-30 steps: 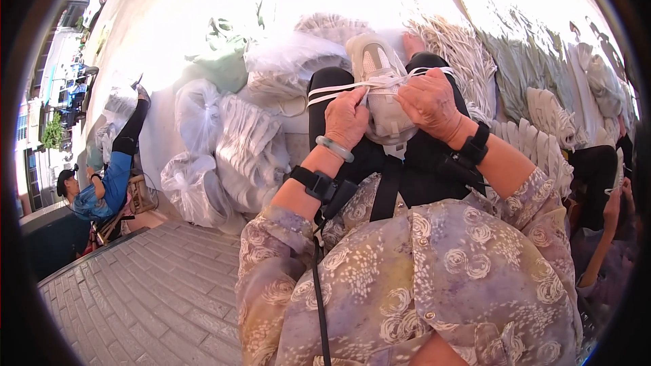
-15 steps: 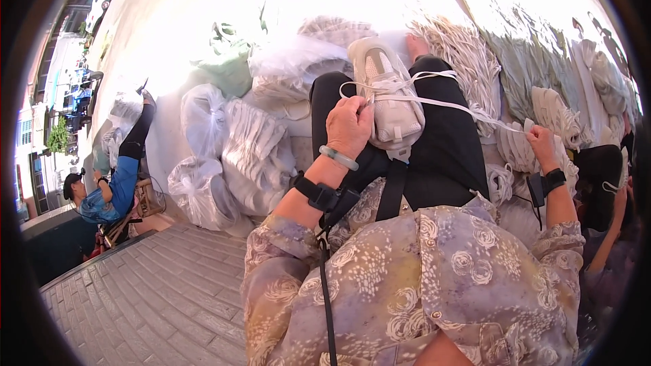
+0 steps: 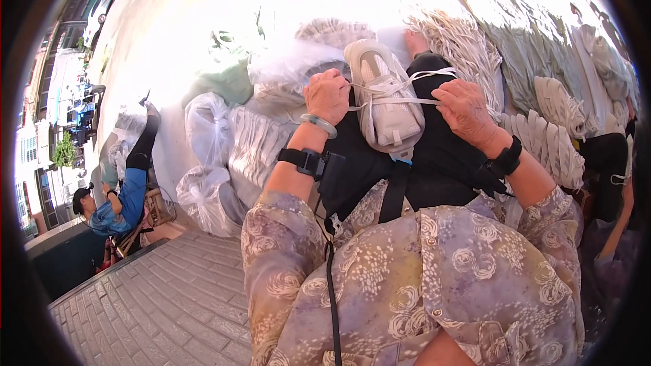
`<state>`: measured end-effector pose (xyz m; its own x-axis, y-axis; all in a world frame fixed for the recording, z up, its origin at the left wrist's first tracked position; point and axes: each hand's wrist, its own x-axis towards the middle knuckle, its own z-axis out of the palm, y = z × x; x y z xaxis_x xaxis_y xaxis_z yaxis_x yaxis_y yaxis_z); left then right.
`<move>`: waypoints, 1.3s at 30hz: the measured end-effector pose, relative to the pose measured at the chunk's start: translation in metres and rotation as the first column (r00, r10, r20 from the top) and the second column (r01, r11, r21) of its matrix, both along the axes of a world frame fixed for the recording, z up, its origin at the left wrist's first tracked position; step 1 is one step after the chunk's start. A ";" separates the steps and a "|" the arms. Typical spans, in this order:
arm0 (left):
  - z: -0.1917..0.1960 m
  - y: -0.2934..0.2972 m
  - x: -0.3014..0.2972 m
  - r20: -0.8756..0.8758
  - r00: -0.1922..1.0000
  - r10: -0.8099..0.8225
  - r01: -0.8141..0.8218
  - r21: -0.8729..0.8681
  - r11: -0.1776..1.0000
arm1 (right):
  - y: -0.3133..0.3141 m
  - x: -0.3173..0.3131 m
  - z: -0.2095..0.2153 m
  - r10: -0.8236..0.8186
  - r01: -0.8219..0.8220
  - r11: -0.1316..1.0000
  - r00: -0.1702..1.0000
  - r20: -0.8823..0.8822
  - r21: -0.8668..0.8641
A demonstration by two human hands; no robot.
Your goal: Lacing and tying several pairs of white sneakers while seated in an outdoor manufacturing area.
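A beige and white sneaker [image 3: 390,105] lies across my lap between my black-trousered thighs, toe pointing away from me. White shoelace [image 3: 400,100] runs through its upper, with strands stretching out to both sides. To the shoe's left, my left hand [image 3: 326,97] is closed, pinching lace strands at the fingertips. On the other side, my right hand [image 3: 468,112] pinches the lace too, its fingers curled near the shoe. Both hands are apart from the shoe's body. A pale bangle and black straps circle my wrists.
Left of my legs sit clear plastic bags [image 3: 207,129] and stacked pale shoe parts [image 3: 254,146]. Bundles of white laces [image 3: 461,47] and grey-green laces [image 3: 525,61] lie at the right. Another person in blue [image 3: 119,207] sits far left; someone else's arm [image 3: 618,213] shows at the right edge.
My right hand has come in from far right to beside the shoe, still on the lace. My left hand has moved left and slightly away from me, drawing lace outward.
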<state>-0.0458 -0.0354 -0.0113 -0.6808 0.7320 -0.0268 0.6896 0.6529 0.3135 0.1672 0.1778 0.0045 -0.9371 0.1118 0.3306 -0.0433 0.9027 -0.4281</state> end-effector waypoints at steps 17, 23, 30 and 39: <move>0.031 -0.008 0.019 0.920 0.390 -0.030 -0.526 0.249 0.813 | 0.018 0.022 0.034 0.036 -0.052 0.971 0.997 -0.073 -0.232; 0.023 0.002 0.030 0.833 0.553 0.036 -0.464 0.272 0.843 | 0.084 0.101 0.009 -0.258 0.264 0.937 0.965 0.056 -0.231; 0.020 0.019 0.047 0.600 0.787 0.142 -0.404 0.328 0.854 | 0.043 0.059 0.012 0.027 0.008 0.950 0.994 0.108 -0.312; 0.027 0.029 0.068 -0.208 0.975 -0.080 0.141 0.299 0.944 | -0.014 -0.018 -0.003 0.109 -0.100 0.969 0.994 0.027 -0.228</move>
<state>0.0220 -0.0059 0.0161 -0.5650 0.7537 0.3356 0.8184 0.4603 0.3439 0.1488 0.1633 0.0013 -0.9591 0.0802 0.2713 -0.1116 0.7739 -0.6235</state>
